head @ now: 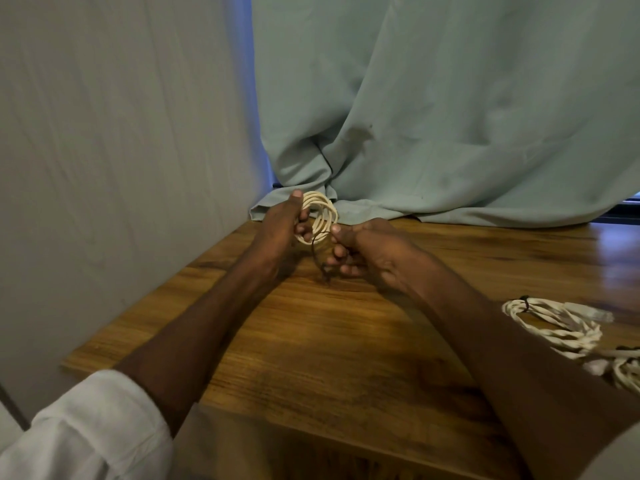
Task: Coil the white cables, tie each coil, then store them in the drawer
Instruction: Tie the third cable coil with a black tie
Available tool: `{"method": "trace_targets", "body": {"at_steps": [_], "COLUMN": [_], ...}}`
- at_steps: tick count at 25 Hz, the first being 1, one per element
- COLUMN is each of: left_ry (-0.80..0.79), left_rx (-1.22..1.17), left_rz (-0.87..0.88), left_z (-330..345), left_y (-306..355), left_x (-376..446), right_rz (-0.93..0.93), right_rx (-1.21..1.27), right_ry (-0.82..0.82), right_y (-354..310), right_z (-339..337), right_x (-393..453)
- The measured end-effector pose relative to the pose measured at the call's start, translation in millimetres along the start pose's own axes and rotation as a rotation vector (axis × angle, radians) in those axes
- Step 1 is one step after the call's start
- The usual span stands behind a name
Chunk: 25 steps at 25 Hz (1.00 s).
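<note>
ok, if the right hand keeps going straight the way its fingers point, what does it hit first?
The right hand points left, toward the white cable coil held by the left hand. It would probably meet the coil's near edge first, where the dark tie hangs, then the left fingers. Depth is unclear from one view.

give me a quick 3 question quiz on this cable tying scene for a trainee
1. True or false: the left hand grips the coil.
2. What does the right hand pinch? A) a dark tie B) a plug C) the curtain
3. Where does the tied coil lie, and what sits on it at its far end?

Key
1. True.
2. A.
3. On the table, at the right, beside the right forearm; a dark tie wraps it there.
</note>
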<state>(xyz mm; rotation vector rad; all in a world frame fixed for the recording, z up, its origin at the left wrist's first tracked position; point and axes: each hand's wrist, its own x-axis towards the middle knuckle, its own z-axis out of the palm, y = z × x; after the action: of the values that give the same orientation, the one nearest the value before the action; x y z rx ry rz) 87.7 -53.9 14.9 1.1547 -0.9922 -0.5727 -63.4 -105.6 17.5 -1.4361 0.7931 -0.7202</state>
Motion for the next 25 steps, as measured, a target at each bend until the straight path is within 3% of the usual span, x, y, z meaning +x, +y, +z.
{"method": "trace_targets", "body": {"at_steps": [6,10,15,25], "left_ry": [-0.201,-0.272,-0.312,-0.161], "left_rx": [0.212,0.179,0.093,0.161], "left_rz": [0.128,0.125,0.079,0.134], "left_z": [2,10,16,21], "left_y": [3,5,3,-5], "left_x": [-14,-23,-26,-16], "right_rz": [0.183,0.280,0.261,0.284], "right_rx": [0.325,0.640,0.895,0.882], "right_ry": [-0.009,0.031,0.062,0.043], "right_y": [1,1,3,1], "right_z": [9,13,28,34], "right_x": [7,2,-1,-2]}}
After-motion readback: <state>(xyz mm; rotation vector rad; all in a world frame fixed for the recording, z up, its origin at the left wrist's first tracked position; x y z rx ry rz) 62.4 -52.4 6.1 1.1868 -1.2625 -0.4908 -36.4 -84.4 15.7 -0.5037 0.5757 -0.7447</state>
